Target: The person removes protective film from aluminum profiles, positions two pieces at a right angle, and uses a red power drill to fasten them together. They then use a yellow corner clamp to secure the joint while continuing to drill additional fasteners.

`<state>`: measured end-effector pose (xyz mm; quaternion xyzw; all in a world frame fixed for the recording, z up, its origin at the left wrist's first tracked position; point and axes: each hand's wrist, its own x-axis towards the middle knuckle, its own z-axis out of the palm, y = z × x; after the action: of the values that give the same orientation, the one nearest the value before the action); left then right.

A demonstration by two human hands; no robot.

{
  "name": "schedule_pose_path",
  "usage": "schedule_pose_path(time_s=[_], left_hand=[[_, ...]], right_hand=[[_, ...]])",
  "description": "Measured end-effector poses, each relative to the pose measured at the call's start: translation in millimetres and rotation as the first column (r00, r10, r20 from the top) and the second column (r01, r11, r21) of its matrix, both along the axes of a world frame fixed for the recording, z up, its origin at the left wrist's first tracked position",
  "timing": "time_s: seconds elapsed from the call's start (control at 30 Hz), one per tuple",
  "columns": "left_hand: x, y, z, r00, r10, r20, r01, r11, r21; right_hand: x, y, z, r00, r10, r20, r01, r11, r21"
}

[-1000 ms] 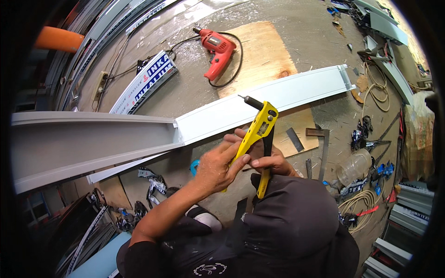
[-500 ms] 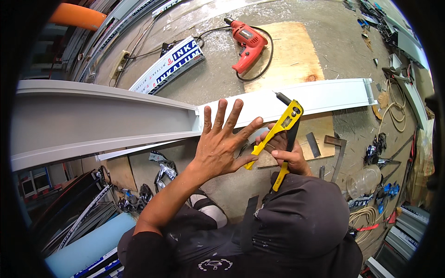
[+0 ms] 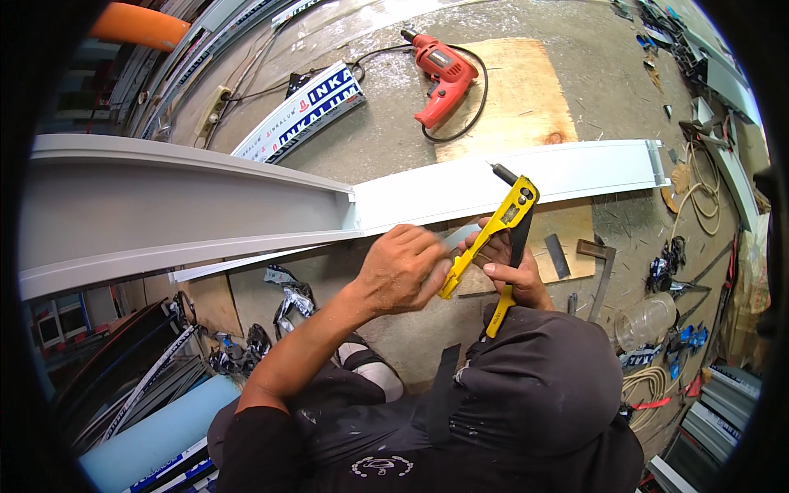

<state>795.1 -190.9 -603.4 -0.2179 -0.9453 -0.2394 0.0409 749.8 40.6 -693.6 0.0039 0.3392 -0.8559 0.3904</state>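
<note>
My right hand point(image 3: 519, 275) is wrapped round a yellow and black hand rivet gun point(image 3: 511, 212), its thumb across the black handle. The rivet gun's dark nose points up and away, with a thin pin showing at its tip. Close to the lower end of the yellow handle, my left hand point(image 3: 404, 269) is closed, slightly blurred, its fingers curled under; what is inside them, if anything, is hidden. Just beyond both hands lies a white metal channel point(image 3: 592, 167), which meets a long grey channel point(image 3: 189, 201) at a corner on the left.
A red corded drill point(image 3: 445, 78) lies on a plywood board point(image 3: 526, 90) at the back. Blue-and-white wrapped profiles point(image 3: 300, 115) are left of it. A metal square point(image 3: 604, 275), a dark flat strip point(image 3: 556, 256) and a clear plastic container point(image 3: 645, 320) sit at right.
My left hand has gone from spread fingers to a closed hand. The right hand and the rivet gun stay nearly still.
</note>
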Motion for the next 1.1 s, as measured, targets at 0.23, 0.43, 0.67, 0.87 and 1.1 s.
schedule_pose_path(time_s=[0.23, 0.43, 0.67, 0.87, 1.1], left_hand=[[62, -53, -38, 0.458, 0.040, 0.888, 0.485, 0.826, -0.287], [74, -170, -36, 0.691, 0.511, 0.512, -0.207, 0.818, -0.537], [44, -190, -70, 0.597, 0.410, 0.690, -0.242, 0.912, -0.332], [59, -203, -147, 0.777, 0.367, 0.512, -0.252, 0.926, -0.282], [66, -210, -144, 0.823, 0.353, 0.445, -0.267, 0.932, -0.246]], right_hand=[[10, -14, -9, 0.979, 0.200, 0.036, -0.201, 0.979, 0.030], [27, -53, -26, 0.862, 0.496, 0.103, -0.497, 0.868, -0.019], [38, -80, -35, 0.781, 0.606, 0.154, -0.605, 0.794, -0.056], [40, -82, -34, 0.778, 0.618, 0.113, -0.613, 0.786, -0.079], [38, -90, -33, 0.778, 0.621, 0.097, -0.619, 0.783, -0.056]])
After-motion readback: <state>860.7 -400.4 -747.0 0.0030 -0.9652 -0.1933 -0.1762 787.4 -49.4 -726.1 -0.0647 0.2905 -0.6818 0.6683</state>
